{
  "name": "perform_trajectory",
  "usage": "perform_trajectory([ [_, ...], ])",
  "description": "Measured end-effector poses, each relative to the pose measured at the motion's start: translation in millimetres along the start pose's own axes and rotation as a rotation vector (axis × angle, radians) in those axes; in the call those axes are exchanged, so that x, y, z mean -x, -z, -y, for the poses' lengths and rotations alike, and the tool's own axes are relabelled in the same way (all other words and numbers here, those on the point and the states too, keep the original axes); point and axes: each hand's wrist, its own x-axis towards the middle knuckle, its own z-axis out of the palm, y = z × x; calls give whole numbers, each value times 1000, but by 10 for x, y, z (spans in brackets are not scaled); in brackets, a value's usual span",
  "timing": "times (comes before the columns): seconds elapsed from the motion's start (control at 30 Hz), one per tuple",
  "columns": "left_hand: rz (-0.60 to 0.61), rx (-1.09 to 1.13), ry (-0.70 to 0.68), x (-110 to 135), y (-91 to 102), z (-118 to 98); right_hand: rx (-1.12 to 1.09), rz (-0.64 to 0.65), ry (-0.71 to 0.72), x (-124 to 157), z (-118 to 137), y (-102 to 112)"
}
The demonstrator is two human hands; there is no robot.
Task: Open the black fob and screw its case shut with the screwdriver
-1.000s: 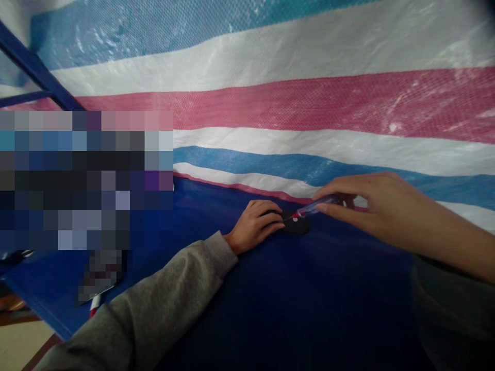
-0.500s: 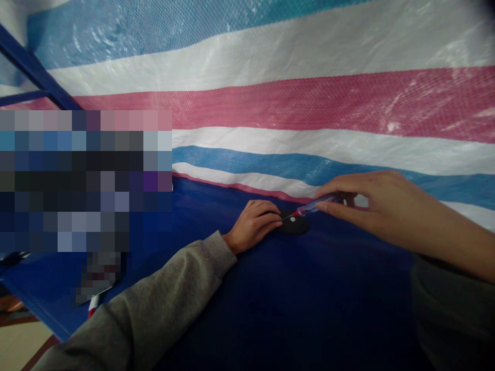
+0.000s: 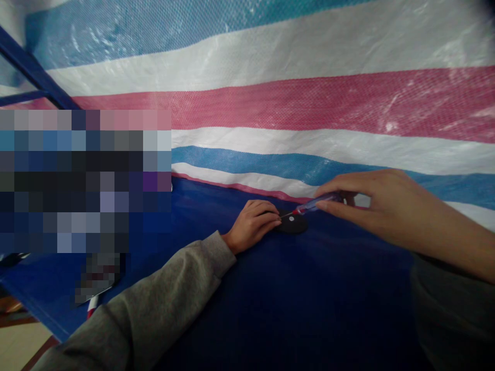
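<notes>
Barely a nudge, but it's there: the black oval object [image 3: 297, 226] has edged a touch left beneath the screwdriver [image 3: 309, 205], and its round pale spot [image 3: 291, 219], crowded by the red collar [image 3: 295, 212] a second ago, now shows clear just below it. Eyes on the right hand [image 3: 389, 203], clamped on that see-through, bluish handle, thumb below and forefinger above, pinching it between their tips, with a gap showing behind the grip. The driver slants down to the left, its thin shaft running over the oval right up to the left hand's fingertips; where the point ends is too small to tell. Over to the left hand [image 3: 255, 224]: fingers close together, bent, lying over the left end of the oval and touching it; whether they grip it or just press, I can't tell, the thumb being hidden. And the oval itself? Flat on the blue desk [image 3: 309, 299], between the two hands, near the foot of the striped sheet [image 3: 270, 100]. Grey sleeve [image 3: 174, 278] stretched across the left side, and beside it, a red-and-white item [image 3: 92, 305] pokes out.
</notes>
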Motion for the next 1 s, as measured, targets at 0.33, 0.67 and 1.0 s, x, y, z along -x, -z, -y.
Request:
perform_trajectory([
  [0.33, -1, 7, 12, 0, -1, 1, -12, 7, 20, -6, 7, -14],
  [0.67, -10, 6, 18, -3, 6, -8, -7, -15, 31, -6, -2, -36],
  [1.0, -15, 1, 23, 7, -1, 5, -22, -18, 48, 8, 2, -37],
])
